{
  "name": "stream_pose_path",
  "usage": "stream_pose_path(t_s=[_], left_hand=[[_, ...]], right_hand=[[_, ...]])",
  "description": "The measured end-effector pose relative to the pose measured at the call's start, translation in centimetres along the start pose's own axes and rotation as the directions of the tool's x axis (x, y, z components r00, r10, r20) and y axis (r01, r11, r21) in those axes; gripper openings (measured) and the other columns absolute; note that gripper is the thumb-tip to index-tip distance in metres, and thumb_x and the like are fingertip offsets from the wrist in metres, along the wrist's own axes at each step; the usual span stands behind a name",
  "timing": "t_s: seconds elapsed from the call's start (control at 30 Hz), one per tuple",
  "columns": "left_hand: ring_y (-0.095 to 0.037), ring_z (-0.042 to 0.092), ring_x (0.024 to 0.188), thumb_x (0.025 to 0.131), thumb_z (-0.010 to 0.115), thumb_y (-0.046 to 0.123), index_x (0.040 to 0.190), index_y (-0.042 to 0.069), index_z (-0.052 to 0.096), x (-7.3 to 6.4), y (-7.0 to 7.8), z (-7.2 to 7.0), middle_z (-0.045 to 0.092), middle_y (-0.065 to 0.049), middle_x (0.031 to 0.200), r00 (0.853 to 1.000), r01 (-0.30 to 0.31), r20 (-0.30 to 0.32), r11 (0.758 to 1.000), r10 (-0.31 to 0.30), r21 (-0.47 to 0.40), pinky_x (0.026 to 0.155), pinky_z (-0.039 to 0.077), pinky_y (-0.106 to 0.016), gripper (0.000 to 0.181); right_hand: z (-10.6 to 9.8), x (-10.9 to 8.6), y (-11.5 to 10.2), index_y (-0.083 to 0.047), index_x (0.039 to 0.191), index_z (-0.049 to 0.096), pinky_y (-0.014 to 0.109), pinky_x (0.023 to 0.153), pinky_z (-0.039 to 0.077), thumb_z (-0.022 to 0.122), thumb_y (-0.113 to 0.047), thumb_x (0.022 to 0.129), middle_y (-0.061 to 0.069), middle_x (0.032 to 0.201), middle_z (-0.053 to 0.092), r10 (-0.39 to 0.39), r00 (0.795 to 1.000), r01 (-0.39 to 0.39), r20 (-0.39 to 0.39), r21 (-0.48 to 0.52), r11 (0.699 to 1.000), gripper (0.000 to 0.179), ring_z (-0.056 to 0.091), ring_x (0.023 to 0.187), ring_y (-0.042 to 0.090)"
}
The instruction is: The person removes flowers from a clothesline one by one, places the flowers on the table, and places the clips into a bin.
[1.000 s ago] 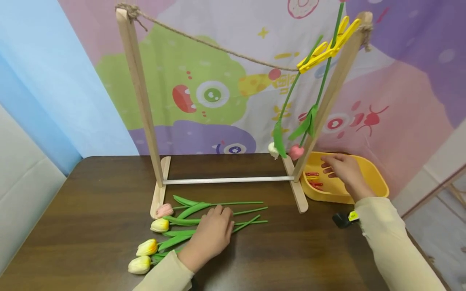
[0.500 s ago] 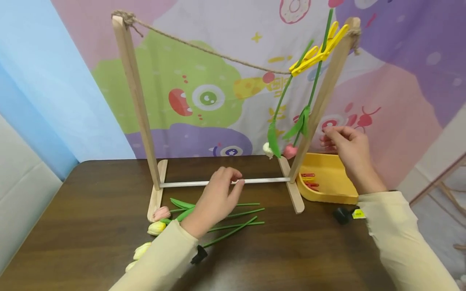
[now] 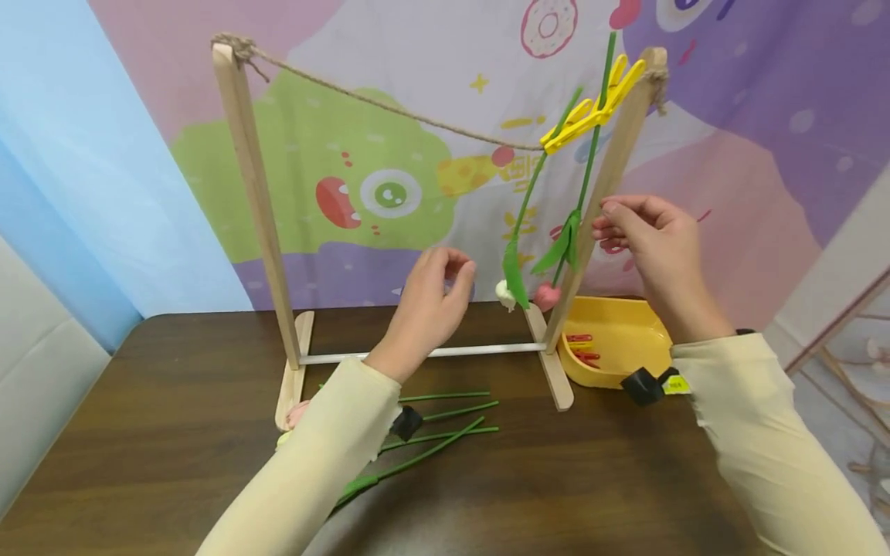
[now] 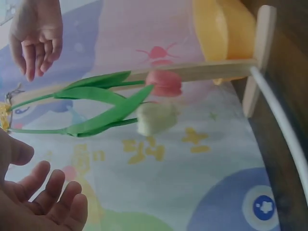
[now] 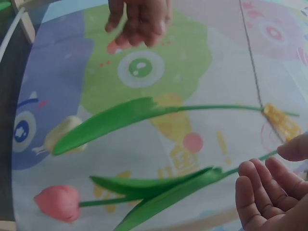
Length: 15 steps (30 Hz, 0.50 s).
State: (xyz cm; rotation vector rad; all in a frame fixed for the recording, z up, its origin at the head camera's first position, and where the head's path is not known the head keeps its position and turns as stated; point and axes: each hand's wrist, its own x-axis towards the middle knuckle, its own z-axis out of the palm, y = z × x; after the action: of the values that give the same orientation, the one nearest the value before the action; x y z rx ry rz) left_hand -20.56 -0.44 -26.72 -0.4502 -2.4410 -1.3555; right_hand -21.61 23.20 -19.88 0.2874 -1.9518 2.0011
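Head view: free air left of left grip (image 3: 431,297) up to upright pale wooden left post (image 3: 260,193). Between grips: hanging white green-leaved artificial tulip (image 3: 513,270), hanging pink green-leaved artificial tulip (image 3: 572,235), pale wooden right post (image 3: 616,154) nearest right grip (image 3: 660,247). Above left grip: sagging brown twine (image 3: 389,107). Beneath: thin white rod (image 3: 494,350). Below right grip: shallow yellow tray (image 3: 636,377).

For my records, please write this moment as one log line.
left hand: empty; right hand: empty; white tulip, pink tulip: hanging heads down
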Motion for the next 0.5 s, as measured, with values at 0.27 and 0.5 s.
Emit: stream_pose_path(t_s=[0.27,0.5], left_hand=[[-0.019,0.054,0.098,0.098,0.046,0.024,0.112,0.005,0.055,2.8,2.1,0.7,0.056,-0.008,0.107,1.0,-0.026,-0.017,0.991,0.024,-0.129,0.084,0.046,-0.03,0.025],[-0.019,0.055,0.106,0.098,0.045,0.021,0.125,0.003,0.049,4.9,3.4,1.2,0.054,-0.01,0.118,0.999,-0.036,-0.019,0.966,0.032,-0.256,0.09,0.046,-0.027,0.032]], right_hand=[[2.0,1.0,-2.4,-0.004,0.093,0.067,0.019,0.066,0.053,0.066,-0.006,0.085,0.001,0.074,0.069,-0.134,0.99,0.134,-0.043,0.011,0.991,0.008,0.066,0.065,0.011],[3.1,1.7,-3.8,-0.003,0.098,0.065,0.02,0.068,0.054,0.065,-0.004,0.085,0.004,0.078,0.068,-0.183,0.98,0.185,-0.074,0.031,0.982,0.013,0.067,0.069,0.014]])
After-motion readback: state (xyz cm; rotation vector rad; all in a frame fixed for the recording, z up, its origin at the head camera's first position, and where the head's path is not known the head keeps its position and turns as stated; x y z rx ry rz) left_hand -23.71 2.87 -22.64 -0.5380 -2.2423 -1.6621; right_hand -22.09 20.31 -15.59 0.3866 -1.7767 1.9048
